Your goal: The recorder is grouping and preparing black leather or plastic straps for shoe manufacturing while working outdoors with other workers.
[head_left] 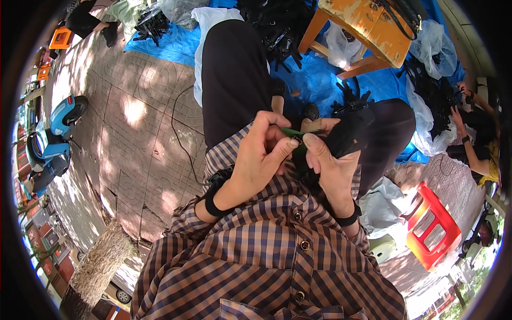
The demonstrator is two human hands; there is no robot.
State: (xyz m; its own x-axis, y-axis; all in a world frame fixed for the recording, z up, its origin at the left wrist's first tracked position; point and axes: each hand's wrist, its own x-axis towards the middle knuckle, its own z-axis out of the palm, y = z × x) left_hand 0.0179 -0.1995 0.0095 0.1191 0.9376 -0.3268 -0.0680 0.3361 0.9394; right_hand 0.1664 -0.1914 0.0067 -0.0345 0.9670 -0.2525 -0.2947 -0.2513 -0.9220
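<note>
My left hand (261,152) and my right hand (329,160) meet above my lap, thumbs and fingertips pinched close together. Between them runs a thin dark green strip (290,131), its near end pinched by my left thumb and fingers. A small dark piece sits at the fingertips, too small to make out. Black cloth (349,132) hangs over the back of my right hand and seems to be held in it; its far end merges with my dark trousers. Black bands circle both wrists.
Blue tarp (314,85) covers the ground ahead, with heaps of black straps (277,32) and clear plastic bags. A worn wooden stool (373,32) stands at front right, a red plastic stool (434,226) at right. Another person's hands (458,114) work at far right. A blue scooter (56,136) is left.
</note>
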